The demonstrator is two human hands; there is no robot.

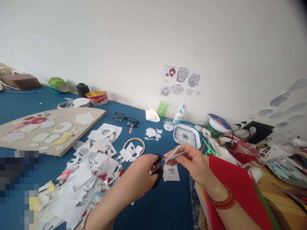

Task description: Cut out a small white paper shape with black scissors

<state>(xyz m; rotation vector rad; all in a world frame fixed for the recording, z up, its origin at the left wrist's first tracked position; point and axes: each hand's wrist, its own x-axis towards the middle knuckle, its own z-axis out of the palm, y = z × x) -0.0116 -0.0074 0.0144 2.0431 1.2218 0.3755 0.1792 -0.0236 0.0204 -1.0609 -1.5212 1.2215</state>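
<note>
Scissors (pixel 158 170) sit in my left hand (pixel 141 174), black loops low and steel blades (pixel 174 154) running up and to the right, away from me, so the long axis lies slantwise across the view with the tips aimed at my right hand (pixel 192 163). The left fingers (pixel 153 160) are curled closed around the loops. The blades stand slightly apart in a narrow V. The right fingers (pixel 173 156) are pressed together near the blades, pinching something thin and pale; from this camera I can't tell whether it's a paper sliver or the steel itself.

Directly below the scissors, a small paper sheet (pixel 171 174) with a printed line drawing lies on the blue tabletop (pixel 168 206). Left of the scissors spreads a heap of paper scraps (pixel 76 188), with a wooden hoop (pixel 133 148) beyond it, up and to the left. Farther up and left lies a beige board (pixel 50 129) with pale cut shapes on it. Beyond the scissors are glasses (pixel 126 120) and a blue-and-white dish (pixel 186 136). To the right, a red sheet (pixel 230 185) lies beneath my right forearm, which wears a red bead bracelet (pixel 222 198), and green scissors (pixel 208 147) rest above it.
</note>
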